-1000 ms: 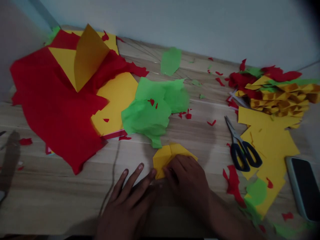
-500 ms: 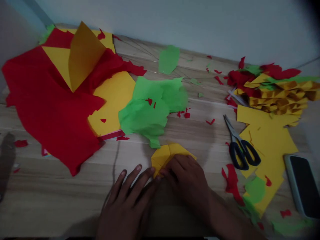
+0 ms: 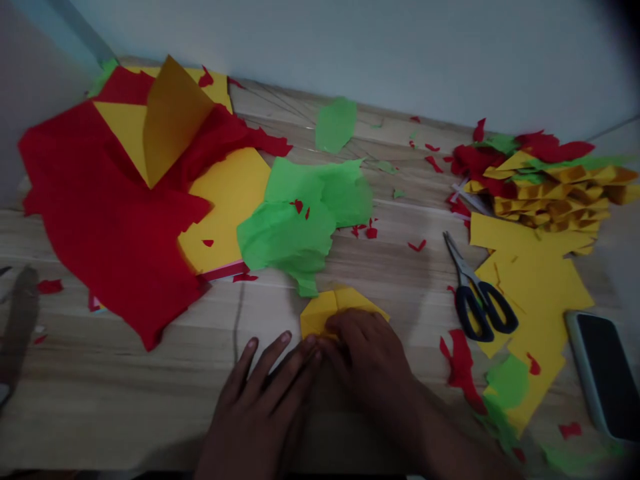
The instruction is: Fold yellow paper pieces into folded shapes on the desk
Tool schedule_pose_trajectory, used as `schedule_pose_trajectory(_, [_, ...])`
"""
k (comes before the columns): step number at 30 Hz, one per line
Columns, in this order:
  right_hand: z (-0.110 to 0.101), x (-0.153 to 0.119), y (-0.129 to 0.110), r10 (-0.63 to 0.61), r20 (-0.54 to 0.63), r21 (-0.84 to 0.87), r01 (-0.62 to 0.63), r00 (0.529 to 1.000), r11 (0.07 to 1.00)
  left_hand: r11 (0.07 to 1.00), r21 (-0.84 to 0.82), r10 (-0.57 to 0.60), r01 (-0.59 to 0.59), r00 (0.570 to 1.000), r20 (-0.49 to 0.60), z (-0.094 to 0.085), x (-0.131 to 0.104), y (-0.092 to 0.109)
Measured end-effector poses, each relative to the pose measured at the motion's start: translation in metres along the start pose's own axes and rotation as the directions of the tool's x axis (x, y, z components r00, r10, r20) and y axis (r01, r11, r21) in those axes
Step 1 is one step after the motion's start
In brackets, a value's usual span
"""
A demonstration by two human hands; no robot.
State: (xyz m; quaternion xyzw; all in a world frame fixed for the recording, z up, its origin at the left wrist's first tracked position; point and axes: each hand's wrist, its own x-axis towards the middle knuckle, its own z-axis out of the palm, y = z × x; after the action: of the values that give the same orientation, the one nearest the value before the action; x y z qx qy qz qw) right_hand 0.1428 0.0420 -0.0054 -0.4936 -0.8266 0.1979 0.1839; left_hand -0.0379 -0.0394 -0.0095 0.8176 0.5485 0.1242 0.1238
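Observation:
A small folded piece of yellow paper (image 3: 320, 310) lies on the wooden surface in front of me, with crease lines across it. My right hand (image 3: 373, 350) covers its right and lower part, fingers bent and pinching the near edge. Its thumb is partly hidden. My left hand (image 3: 267, 393) lies palm down at the lower left, fingers stretched out and a little spread. Its index fingertip touches the near left corner of the folded paper. Just beyond the paper lies a crumpled sheet of green paper (image 3: 300, 230) with red scraps on it.
Scissors (image 3: 480, 293) with dark handles rest on yellow sheets (image 3: 545, 273) at the right, beside a phone (image 3: 607, 373). Behind them sits a pile of pleated yellow paper (image 3: 555, 197). A large red sheet (image 3: 115, 220) spreads at the left, near the wall (image 3: 375, 47).
The near left corner of the yellow paper, which pointed towards me, now looks folded up along a flatter edge. Both hands stay close together at it. The view has shifted slightly.

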Motion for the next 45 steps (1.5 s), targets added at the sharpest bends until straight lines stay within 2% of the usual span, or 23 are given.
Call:
schedule_pose_trajectory(3, [-0.001,-0.002,0.000,0.011,-0.034,0.039,-0.009,0.999,0.999,0.999,0.030,-0.032,0.032,0.999,-0.014,0.001,0.002,0.002])
schedule_pose_trajectory(7, [-0.006,-0.010,0.000,0.013,-0.071,0.026,-0.011,0.997,1.000,0.998,0.056,-0.020,0.021,1.000,-0.015,0.000,0.003,0.000])
schedule_pose_trajectory(12, [-0.009,-0.027,0.000,-0.138,-0.013,-0.075,0.136,0.990,0.988,0.999,0.030,-0.046,0.045,0.998,0.036,-0.005,0.003,0.001])
schedule_pose_trajectory(15, [-0.008,-0.036,-0.001,-0.173,0.019,-0.144,0.174,0.985,0.974,0.997,-0.003,-0.072,0.072,0.997,0.020,-0.006,0.005,0.003])
schedule_pose_trajectory(24, [-0.011,-0.053,-0.009,-0.163,-0.005,-0.247,0.157,0.987,0.956,0.997,-0.004,-0.072,0.072,0.997,0.006,-0.003,0.003,0.003])
schedule_pose_trajectory(30, [0.001,-0.060,-0.014,-0.139,-0.065,-0.234,0.121,0.988,0.965,0.999,0.014,-0.032,0.032,0.999,-0.001,0.000,0.002,0.001])
schedule_pose_trajectory(36, [0.007,-0.063,-0.015,-0.112,-0.022,-0.251,0.103,0.993,0.962,0.998,0.043,-0.039,0.039,0.999,-0.008,0.002,0.000,-0.001])
schedule_pose_trajectory(41, [0.003,-0.065,-0.010,-0.143,0.011,-0.248,0.141,0.990,0.959,0.995,0.100,0.020,-0.022,1.000,0.015,-0.001,0.000,-0.003])
schedule_pose_trajectory(45, [0.004,-0.064,-0.008,-0.172,0.021,-0.245,0.172,0.985,0.954,0.998,0.059,-0.015,0.017,0.999,-0.037,0.003,0.000,-0.002])
